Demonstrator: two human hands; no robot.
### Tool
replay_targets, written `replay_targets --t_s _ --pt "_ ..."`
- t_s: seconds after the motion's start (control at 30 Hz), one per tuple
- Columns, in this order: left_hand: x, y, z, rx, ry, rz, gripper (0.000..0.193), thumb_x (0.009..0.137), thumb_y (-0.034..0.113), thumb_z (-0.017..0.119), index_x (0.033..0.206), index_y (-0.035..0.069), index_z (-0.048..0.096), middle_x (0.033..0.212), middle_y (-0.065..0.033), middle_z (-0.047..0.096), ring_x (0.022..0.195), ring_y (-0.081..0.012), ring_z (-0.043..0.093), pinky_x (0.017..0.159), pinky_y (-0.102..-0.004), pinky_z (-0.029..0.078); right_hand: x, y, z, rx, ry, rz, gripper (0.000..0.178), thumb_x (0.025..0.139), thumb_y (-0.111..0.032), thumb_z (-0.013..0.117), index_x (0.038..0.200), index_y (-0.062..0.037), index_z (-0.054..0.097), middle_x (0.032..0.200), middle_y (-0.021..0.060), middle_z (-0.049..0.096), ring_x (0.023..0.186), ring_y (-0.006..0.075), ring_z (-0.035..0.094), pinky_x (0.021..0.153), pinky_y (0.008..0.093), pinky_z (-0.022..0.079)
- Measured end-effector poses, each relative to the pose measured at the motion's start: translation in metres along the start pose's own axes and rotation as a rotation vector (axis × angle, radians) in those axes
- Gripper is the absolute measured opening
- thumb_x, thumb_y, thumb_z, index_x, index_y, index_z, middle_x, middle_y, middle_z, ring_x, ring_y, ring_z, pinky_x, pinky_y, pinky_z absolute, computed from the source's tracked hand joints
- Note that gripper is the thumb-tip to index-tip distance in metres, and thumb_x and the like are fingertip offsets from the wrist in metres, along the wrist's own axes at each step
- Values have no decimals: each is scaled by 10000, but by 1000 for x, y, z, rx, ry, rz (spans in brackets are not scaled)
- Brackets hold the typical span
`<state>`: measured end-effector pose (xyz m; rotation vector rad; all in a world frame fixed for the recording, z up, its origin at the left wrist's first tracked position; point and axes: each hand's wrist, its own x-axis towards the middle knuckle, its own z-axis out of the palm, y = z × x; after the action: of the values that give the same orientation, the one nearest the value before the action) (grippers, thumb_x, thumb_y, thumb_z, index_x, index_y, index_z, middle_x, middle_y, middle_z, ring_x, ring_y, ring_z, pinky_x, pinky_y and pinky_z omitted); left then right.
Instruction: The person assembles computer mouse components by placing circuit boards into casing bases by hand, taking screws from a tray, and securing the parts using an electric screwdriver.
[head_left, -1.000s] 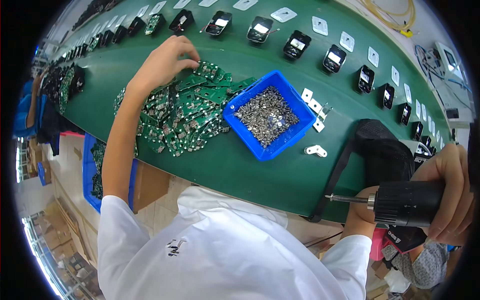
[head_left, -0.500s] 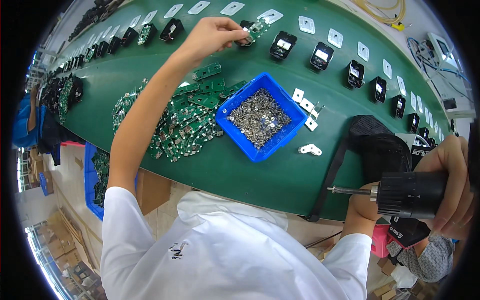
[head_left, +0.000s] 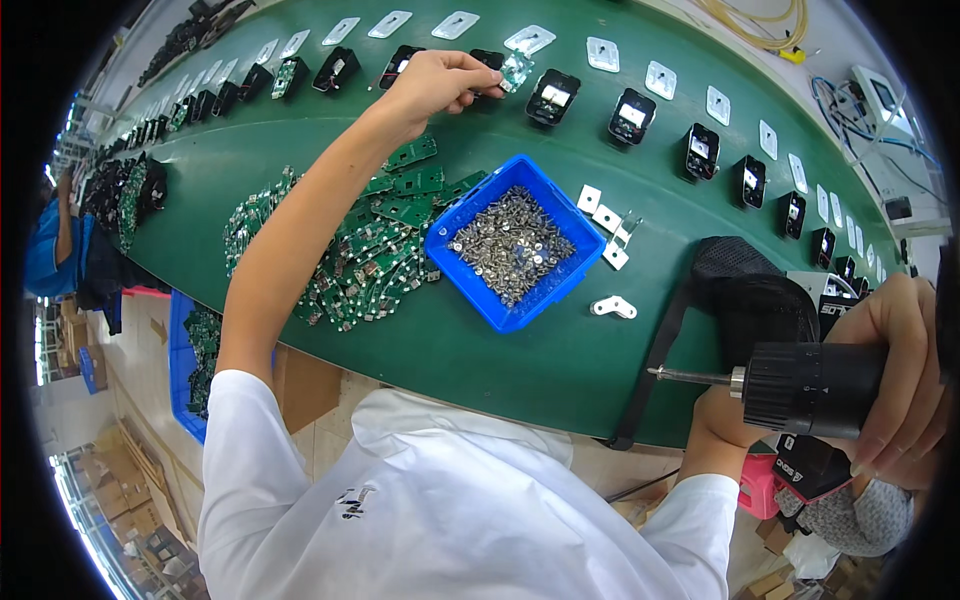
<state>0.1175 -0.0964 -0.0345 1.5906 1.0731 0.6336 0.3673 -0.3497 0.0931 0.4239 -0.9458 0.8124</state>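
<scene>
A green circuit board (head_left: 515,71), now off the pile (head_left: 375,255), is pinched in the left hand (head_left: 450,82) beside a far black housing (head_left: 486,57); the right hand (head_left: 900,375) (well apart) grips a power screwdriver (head_left: 810,390).

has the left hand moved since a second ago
Yes: judged against the blue bin of screws, the left hand has moved rightward and farther from the person, from the circuit-board pile to the black housings.

Bright, fairly even indoor light inside a black fisheye rim.
The bench (head_left: 490,370) bends into a curve; soft shadows crease the white shirt (head_left: 480,490); a glaring strip (head_left: 76,523) burns out lower left.
</scene>
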Motion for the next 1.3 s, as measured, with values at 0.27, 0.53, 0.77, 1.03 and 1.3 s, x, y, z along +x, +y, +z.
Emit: replay_targets --t_s 0.27,0.53,0.77,1.03,1.3 --pt "-12 -18 -14 -338 17 -129 176 926 159 690 950 -15 683 858 -82 742 590 -31 490 508 -120 404 -12 26 17 19 -14 35 252 997 -301 561 1064 -63 509 705 36 543 463 152 527 413 285 518" --pt "-21 -18 -31 -194 -24 -240 221 943 194 678 943 -27 671 744 -50 685 514 -58 472 488 -167 399 -11 13 16 23 -24 76 252 992 -302 561 1052 -63 512 699 34 543 461 152 524 414 288 514" --pt "-64 -8 -83 747 73 113 214 860 235 752 892 25 736 832 -64 713 629 -125 585 634 -269 489 -18 3 19 -24 1 82 252 987 -304 561 1041 -62 515 693 33 543 458 152 522 415 290 511" --pt "-85 -5 -81 799 -114 -17 200 840 218 764 898 29 737 845 -49 713 699 -170 613 666 -309 498 -22 38 19 -87 -6 93 251 982 -305 561 1028 -62 517 687 32 542 456 152 520 415 292 507" --pt "-101 -14 -55 1034 62 286 198 820 209 760 894 28 727 819 -50 679 675 -245 614 666 -348 505 -24 29 21 -161 -14 90 252 977 -306 561 1016 -61 520 680 30 542 453 152 518 416 294 503"
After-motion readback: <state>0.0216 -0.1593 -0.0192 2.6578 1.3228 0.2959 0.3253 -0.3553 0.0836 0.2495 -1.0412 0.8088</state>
